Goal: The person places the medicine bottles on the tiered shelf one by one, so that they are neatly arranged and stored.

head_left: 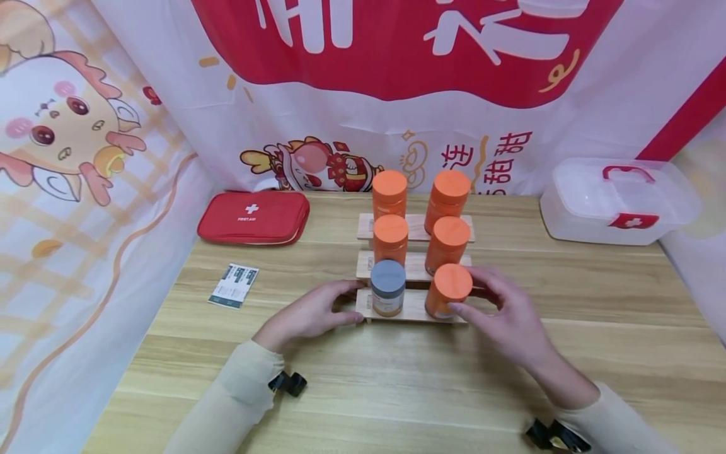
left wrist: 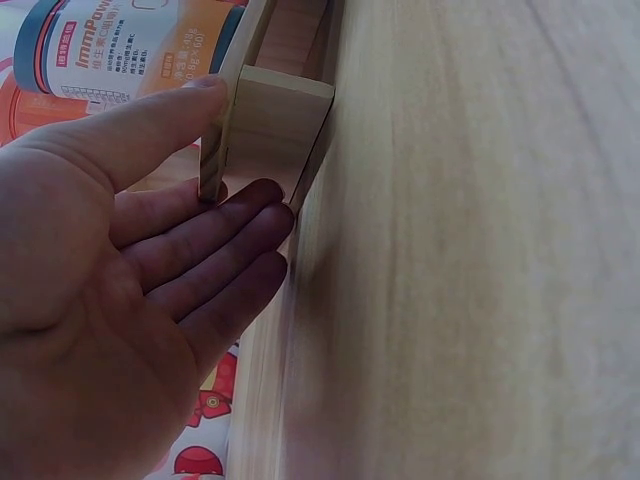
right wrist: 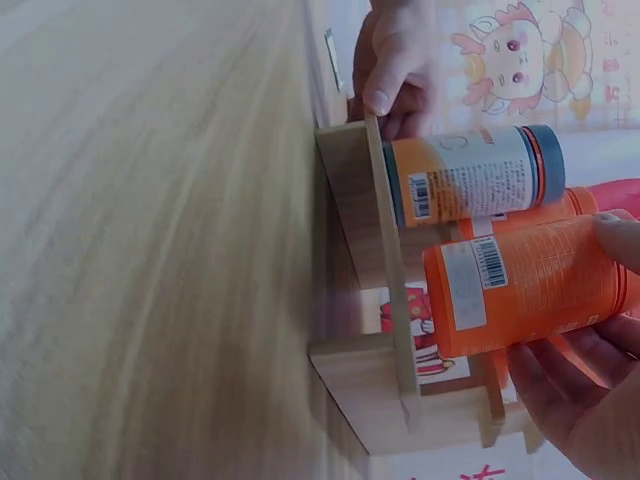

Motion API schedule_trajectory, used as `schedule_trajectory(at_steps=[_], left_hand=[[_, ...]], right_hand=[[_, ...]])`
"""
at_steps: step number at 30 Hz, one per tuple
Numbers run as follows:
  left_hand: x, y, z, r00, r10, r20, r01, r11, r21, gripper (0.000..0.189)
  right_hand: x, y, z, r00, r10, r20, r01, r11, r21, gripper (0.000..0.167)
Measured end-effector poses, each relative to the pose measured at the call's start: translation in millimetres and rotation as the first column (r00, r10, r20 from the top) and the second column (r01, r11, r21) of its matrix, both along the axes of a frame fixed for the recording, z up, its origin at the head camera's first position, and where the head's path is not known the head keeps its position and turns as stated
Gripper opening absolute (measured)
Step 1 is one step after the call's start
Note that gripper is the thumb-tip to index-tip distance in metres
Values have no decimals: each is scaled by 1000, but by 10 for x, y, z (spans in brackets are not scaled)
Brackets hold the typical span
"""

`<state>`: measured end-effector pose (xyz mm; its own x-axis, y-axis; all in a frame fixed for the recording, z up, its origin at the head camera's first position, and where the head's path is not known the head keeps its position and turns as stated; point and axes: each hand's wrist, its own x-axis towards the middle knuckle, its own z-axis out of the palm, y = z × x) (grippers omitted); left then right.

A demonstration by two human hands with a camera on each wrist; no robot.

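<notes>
A stepped wooden rack (head_left: 416, 307) on the wooden table (head_left: 397, 384) carries several bottles, two on each step. All have orange lids except the front left one (head_left: 388, 287), whose lid is grey-blue. My right hand (head_left: 510, 318) grips the front right orange bottle (head_left: 450, 291), with fingers curled round its lid end (right wrist: 525, 285). My left hand (head_left: 309, 315) rests with straight fingers against the left end of the rack's front step (left wrist: 275, 130), its thumb lying along the step's edge. In the right wrist view the grey-lidded bottle (right wrist: 465, 175) stands beside the gripped one.
At the back left lies a red first-aid pouch (head_left: 253, 217). A clear plastic first-aid box (head_left: 618, 202) sits at the back right. A small printed card (head_left: 233, 285) lies left of the rack. Printed cloth hangs behind and along the left side.
</notes>
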<state>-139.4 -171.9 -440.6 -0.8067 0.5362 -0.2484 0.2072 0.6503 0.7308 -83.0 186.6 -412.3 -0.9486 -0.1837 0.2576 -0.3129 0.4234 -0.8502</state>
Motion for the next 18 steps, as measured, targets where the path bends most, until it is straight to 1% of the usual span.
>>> schedule_trajectory(at_steps=[4, 11, 14, 18], left_hand=[[-1, 3, 2, 1000, 3, 10, -3, 1000, 2, 64], [-5, 2, -4, 1000, 1, 12, -1, 1000, 6, 63], [-6, -1, -8, 1000, 2, 11, -2, 1000, 2, 65], [-9, -1, -9, 1000, 0, 9, 0, 1000, -2, 66]], right_hand=[[-9, -22, -35, 1000, 6, 31, -6, 1000, -1, 54], [-21, -50, -38, 997, -23, 73, 21, 999, 27, 54], [-29, -50, -34, 996, -28, 83, 24, 999, 41, 54], [-33, -41, -38, 997, -31, 72, 27, 998, 49, 54]])
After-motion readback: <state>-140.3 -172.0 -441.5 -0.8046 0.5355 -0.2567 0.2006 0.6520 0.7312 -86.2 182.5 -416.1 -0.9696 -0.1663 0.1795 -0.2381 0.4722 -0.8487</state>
